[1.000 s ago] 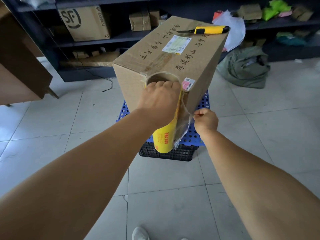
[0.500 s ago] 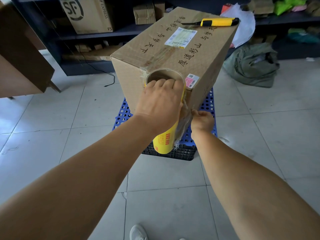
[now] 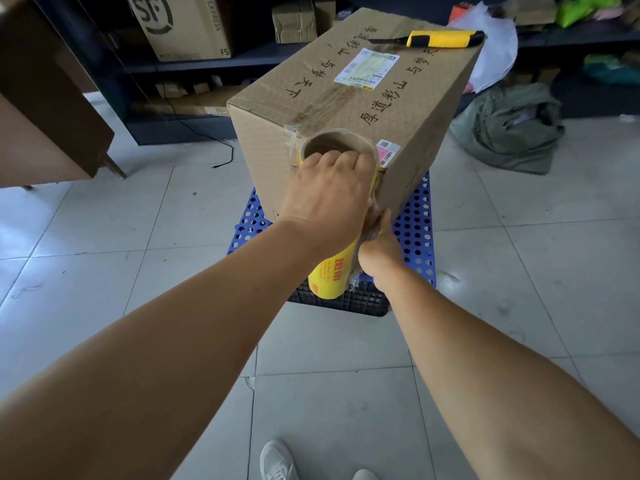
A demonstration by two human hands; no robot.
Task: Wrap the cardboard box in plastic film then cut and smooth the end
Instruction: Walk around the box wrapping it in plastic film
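change: right hand (image 3: pixel 379 245) has moved in from beside the roll (image 3: pixel 334 268) to the box (image 3: pixel 346 109) corner; a second ago it held the film (image 3: pixel 369 233) tail out in the air, away from the box, now the tail is against the cardboard.
meaning: looks like the anchor step, film start being pinned to the corner so the wrap can begin. no wraps on yet, as far as i can see. cut and smooth far off.
left hand (image 3: pixel 329 199): fingers curled over the top of the roll near the open core, gripping it upright against the box's near face.
right hand: low at the near corner, touching the box edge, film bunched at it. whether the fingers pinch or press flat, cannot tell; hidden behind the hand.
box: large, brown, taped seams, shipping label and handwritten characters on top, small pink sticker at the near corner. sits on a blue crate (image 3: pixel 414 223) on the tile floor (image 3: pixel 502 306), straight ahead.
film: thin clear strip, crumpled, between roll and corner; hard to see.
roll: yellow label, cardboard core, vertical.
knife (image 3: pixel 440 39): yellow, on the box top at the far edge, untouched.
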